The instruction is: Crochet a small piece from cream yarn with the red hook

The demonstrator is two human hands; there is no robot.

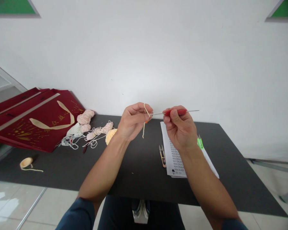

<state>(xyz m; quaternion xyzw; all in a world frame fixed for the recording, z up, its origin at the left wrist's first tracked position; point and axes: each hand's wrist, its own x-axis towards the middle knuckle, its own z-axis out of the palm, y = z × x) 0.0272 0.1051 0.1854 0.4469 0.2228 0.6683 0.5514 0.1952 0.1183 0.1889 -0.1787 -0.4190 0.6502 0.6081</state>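
Observation:
My right hand is closed round the red handle of a crochet hook. The hook's thin metal shaft points left, and its tip reaches the fingertips of my left hand. My left hand pinches a strand of cream yarn, which loops over the index finger and hangs below it. A small orange spot shows at those fingertips; its kind is too small to tell. Both hands are raised above the dark table. Partly behind my left wrist lies a ball of yellow yarn.
Printed sheets lie under my right forearm, with thread snips at their left and a green-handled tool at their right. Burgundy gift bags, pink yarn and white yarn are at left. A small cream crocheted piece sits near the front edge.

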